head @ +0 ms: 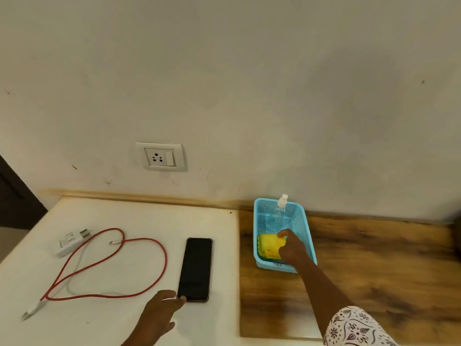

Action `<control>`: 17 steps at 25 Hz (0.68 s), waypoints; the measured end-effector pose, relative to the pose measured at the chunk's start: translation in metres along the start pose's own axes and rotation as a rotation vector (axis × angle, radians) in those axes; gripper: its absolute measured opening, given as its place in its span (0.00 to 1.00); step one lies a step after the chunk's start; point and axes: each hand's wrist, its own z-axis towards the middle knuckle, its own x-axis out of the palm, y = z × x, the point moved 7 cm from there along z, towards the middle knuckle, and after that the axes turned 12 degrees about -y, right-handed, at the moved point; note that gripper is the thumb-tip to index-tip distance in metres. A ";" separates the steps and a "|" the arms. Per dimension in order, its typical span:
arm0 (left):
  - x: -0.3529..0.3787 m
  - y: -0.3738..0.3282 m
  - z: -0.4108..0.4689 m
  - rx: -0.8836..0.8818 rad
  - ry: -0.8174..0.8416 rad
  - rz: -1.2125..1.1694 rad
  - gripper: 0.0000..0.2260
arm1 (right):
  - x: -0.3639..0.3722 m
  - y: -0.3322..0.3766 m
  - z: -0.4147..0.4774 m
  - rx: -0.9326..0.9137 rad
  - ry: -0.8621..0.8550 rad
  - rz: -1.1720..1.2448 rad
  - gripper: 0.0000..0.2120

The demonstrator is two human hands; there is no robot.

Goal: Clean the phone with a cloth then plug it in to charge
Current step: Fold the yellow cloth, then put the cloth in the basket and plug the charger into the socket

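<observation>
A black phone point(195, 268) lies screen up on the white table top. My left hand point(159, 310) touches its near left corner with the fingertips, not gripping it. A folded yellow cloth point(269, 245) sits in the near end of a light blue basket point(259, 231). My right hand point(290, 248) reaches into the basket and its fingers close on the cloth's right edge. A red cable point(139, 270) loops left of the phone, beside a white charger plug point(71, 242). A wall socket point(161, 157) sits above the table.
A clear spray bottle point(278, 213) with a white nozzle stands in the far end of the basket. The basket rests on a brown wooden board point(374, 270) to the right. A white cable end point(31, 309) lies near the front left edge.
</observation>
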 end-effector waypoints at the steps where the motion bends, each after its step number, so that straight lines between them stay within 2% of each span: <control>1: -0.004 0.001 0.003 -0.009 -0.014 -0.011 0.21 | -0.001 -0.001 0.000 -0.043 -0.033 -0.092 0.21; 8: -0.017 0.006 0.005 -0.054 -0.067 -0.017 0.19 | -0.015 -0.005 -0.003 -0.193 -0.102 -0.297 0.22; 14: -0.016 0.011 0.001 -0.072 -0.089 -0.007 0.19 | -0.028 -0.006 0.000 -0.163 -0.168 -0.200 0.21; 17: -0.020 0.014 0.001 -0.081 -0.109 -0.008 0.19 | -0.029 -0.008 0.000 -0.166 -0.157 -0.273 0.21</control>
